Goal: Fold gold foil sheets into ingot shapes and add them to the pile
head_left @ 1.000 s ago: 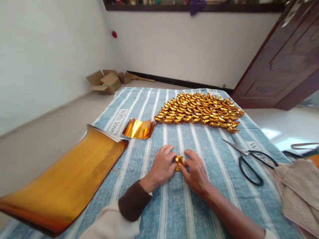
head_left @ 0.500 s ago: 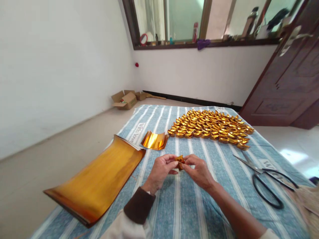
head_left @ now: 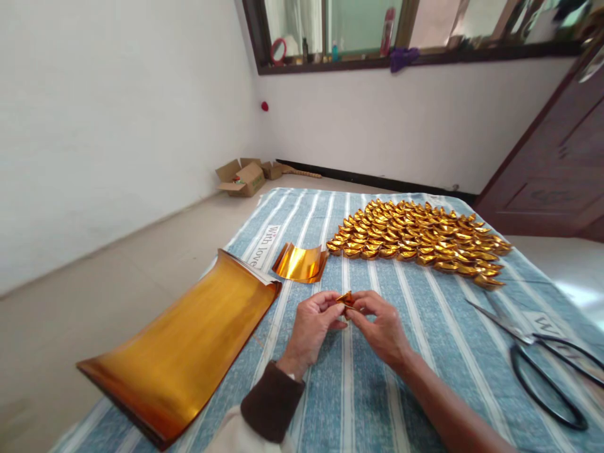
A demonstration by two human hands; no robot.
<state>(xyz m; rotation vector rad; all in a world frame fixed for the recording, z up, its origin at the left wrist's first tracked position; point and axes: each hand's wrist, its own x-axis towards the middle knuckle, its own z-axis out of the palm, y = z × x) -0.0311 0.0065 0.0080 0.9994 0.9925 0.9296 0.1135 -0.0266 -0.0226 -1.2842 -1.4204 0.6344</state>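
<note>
At the far left lies a big stack of gold sheets [head_left: 182,343], curling at its near end and hanging over the edge of the striped cloth [head_left: 425,352]. Just right of its far corner sits a small pile of cut gold squares [head_left: 301,263], curved upward at the sides. By my reading these are the stock not yet used, so a good deal of folding is left.

In the middle, the left hand [head_left: 312,328] and the right hand [head_left: 383,327] meet above the cloth. Thumb and fingertips of both are pinched together on one small folded gold piece [head_left: 346,298], held between them and clear of the cloth. It looks part-shaped, not yet finished like the others.

Farther right and beyond the hands, a wide bed of finished gold pieces [head_left: 419,236] lies in close rows; that much is done. Nearer on the right, black-handled scissors [head_left: 538,352] lie with blades slightly apart, well away from the hands.

Compared with a second ago, the piece has come up off the cloth, where both hands were pressing it flat; half a second ago it was already lifted, and the pinch looks tighter now. The view has also tilted up, showing the window ledge [head_left: 415,56]
</note>
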